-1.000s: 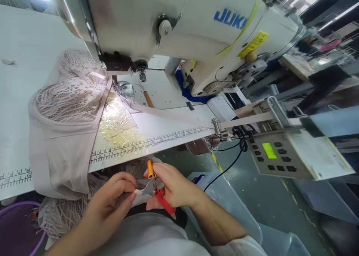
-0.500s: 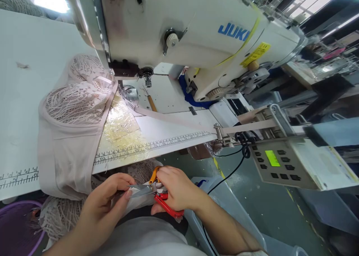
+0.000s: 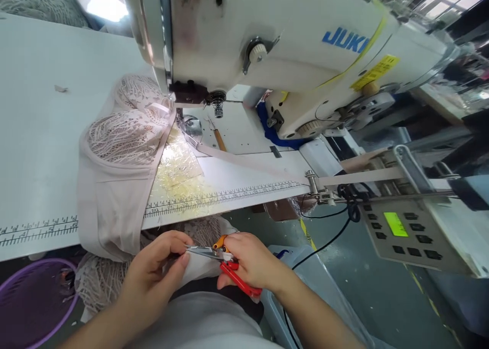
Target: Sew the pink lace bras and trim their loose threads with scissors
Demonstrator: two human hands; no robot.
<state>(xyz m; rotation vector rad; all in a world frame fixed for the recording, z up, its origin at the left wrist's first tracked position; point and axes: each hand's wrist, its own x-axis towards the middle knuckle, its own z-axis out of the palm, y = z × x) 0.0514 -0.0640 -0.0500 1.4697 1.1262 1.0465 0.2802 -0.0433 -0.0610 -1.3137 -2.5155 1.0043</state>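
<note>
My right hand (image 3: pixel 252 260) is wrapped round small scissors (image 3: pixel 231 271) with one red and one orange handle. Their blades point left, and the tips reach the fingertips of my left hand (image 3: pixel 151 277). Thumb and index finger of that hand are pinched together at the tips; what lies between them is too small to make out. Pale fabric hangs just behind the blades. A beige lace-cupped garment (image 3: pixel 118 196) lies over the table edge, its upper strip under the sewing machine (image 3: pixel 214 38) at the needle area.
A ruler strip (image 3: pixel 229 192) runs along the front of the white table (image 3: pixel 34 135). A wooden-handled tool (image 3: pixel 219 140) lies by the machine bed. At right are a control box (image 3: pixel 405 237) and a clear plastic bin (image 3: pixel 317 293); a purple basket (image 3: pixel 38 303) stands lower left.
The whole view has shifted, so the machine and garment appear further right. The scissor blades look closer together now. Both hands keep their grips near the lap.
</note>
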